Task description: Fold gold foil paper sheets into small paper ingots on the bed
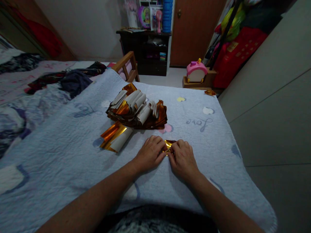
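Observation:
Between my two hands, low over the light blue bedspread (204, 155), lies a small piece of shiny gold foil paper (168, 144). My left hand (153, 150) pinches its left side, with the fingers curled. On the right side, my right hand (183, 157) grips it the same way, thumb close to the other thumb. Part of the paper is hidden under the fingers. Beyond my left hand rests a loose pile of gold paper sheets (143, 111) with whitish backs, curled and stacked. One rolled-looking sheet (121, 139) sticks out at the pile's near side.
A small folded gold piece (210, 93) sits at the bedspread's far right corner. Crumpled clothes (75, 82) lie to the left. A wooden chair (130, 64) and a pink toy (196, 69) stand beyond the far edge. A pale cabinet (274, 113) borders the right side.

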Demonstrator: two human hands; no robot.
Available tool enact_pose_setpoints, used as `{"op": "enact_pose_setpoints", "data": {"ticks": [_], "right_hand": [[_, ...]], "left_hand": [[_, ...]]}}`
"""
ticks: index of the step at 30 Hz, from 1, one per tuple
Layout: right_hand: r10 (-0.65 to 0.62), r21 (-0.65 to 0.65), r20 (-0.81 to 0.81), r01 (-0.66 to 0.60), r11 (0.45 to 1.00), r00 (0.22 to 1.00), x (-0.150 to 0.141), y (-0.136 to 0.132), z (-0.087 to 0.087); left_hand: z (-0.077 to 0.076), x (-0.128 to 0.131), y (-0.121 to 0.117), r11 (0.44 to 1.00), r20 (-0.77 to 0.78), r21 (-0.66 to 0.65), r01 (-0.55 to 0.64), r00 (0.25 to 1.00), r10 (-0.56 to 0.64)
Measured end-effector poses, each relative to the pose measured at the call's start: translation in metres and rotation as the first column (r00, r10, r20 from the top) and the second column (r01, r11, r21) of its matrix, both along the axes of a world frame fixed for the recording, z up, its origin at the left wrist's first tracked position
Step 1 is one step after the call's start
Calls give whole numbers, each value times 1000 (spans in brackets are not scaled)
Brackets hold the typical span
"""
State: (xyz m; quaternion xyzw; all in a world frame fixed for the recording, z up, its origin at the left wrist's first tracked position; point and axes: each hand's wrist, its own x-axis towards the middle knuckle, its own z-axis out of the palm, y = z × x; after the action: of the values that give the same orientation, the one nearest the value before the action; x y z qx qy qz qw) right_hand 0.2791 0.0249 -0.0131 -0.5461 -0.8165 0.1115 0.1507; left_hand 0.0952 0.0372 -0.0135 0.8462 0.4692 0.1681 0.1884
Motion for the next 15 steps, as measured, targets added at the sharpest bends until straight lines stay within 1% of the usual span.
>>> {"op": "enact_pose_setpoints", "data": {"ticks": [8, 15], "right_hand": [[-26, 0, -21, 26, 1000, 999, 13, 1, 2], [-43, 2, -35, 43, 999, 998, 29, 2, 2]], "left_hand": [[1, -1, 0, 1000, 33, -18, 4, 999, -4], [1, -1, 1, 1000, 28, -21, 8, 1000, -7]]}}
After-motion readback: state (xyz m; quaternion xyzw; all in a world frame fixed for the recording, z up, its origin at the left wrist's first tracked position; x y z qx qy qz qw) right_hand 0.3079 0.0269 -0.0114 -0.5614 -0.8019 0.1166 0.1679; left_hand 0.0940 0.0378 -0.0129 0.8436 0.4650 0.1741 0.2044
